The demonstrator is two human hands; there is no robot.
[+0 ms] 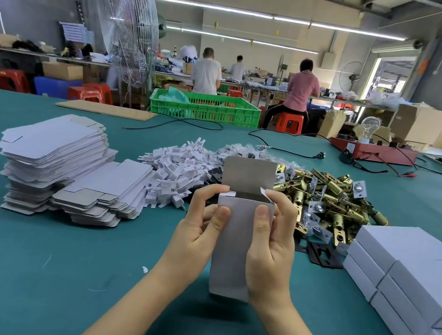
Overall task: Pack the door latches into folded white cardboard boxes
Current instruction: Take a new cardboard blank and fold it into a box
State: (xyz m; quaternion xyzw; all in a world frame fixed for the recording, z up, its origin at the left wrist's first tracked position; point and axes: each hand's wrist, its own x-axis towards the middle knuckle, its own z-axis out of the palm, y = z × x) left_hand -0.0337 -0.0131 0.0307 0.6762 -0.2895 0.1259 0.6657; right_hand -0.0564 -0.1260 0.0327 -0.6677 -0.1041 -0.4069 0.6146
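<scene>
A person's left hand and right hand are gripping an upright white cardboard box between them, its top flap standing open. Brass door latches are lying heaped just beyond the right hand; flat box blanks are sitting stacked left of the hands.

Teal table with flat box blanks, white inserts, brass latches, stacked boxes.
</scene>
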